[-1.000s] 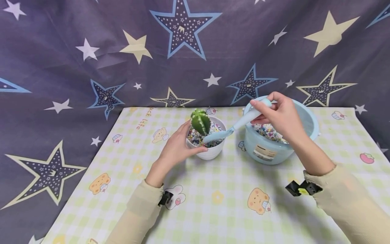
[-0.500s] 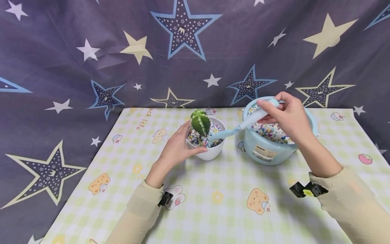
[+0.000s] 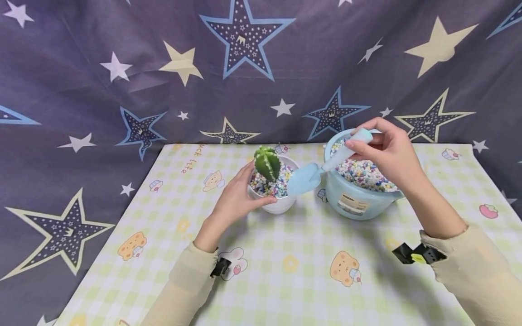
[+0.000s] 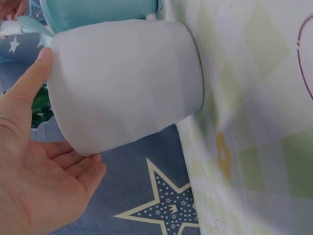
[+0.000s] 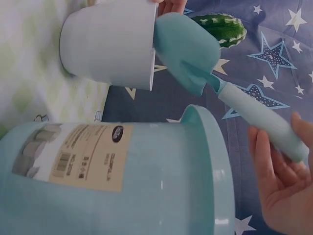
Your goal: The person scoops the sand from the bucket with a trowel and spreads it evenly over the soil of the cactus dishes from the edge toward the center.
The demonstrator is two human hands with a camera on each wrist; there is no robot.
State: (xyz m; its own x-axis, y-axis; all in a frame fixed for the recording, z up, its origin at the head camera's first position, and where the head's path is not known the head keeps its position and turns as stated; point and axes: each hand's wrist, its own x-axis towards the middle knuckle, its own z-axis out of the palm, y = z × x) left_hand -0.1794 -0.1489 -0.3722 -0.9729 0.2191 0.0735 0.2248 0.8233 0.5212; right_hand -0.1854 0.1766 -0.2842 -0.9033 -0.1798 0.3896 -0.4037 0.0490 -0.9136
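Note:
A white flower pot (image 3: 280,207) stands upright on the table, with a green cactus (image 3: 267,164) in multicoloured pebbles. My left hand (image 3: 235,197) holds the pot from the left, thumb at the near rim and fingers at the far side; the left wrist view shows the pot's side (image 4: 127,88) close up. My right hand (image 3: 389,151) grips the handle of a light blue trowel (image 3: 303,179). The blade hangs at the pot's right rim, tipped down to the left, its broad face showing. In the right wrist view the blade (image 5: 188,51) covers part of the rim.
To the right stands a light blue bucket (image 3: 355,203) holding many coloured pebbles (image 3: 363,174), partly under my right hand. A green checked cloth (image 3: 285,290) covers the table. Behind it hangs a dark curtain (image 3: 155,50) with stars.
My right hand has shifted right, drawing the trowel blade from over the pebbles to the pot's right rim. The blade has turned so its broad face shows. My left hand stays put.

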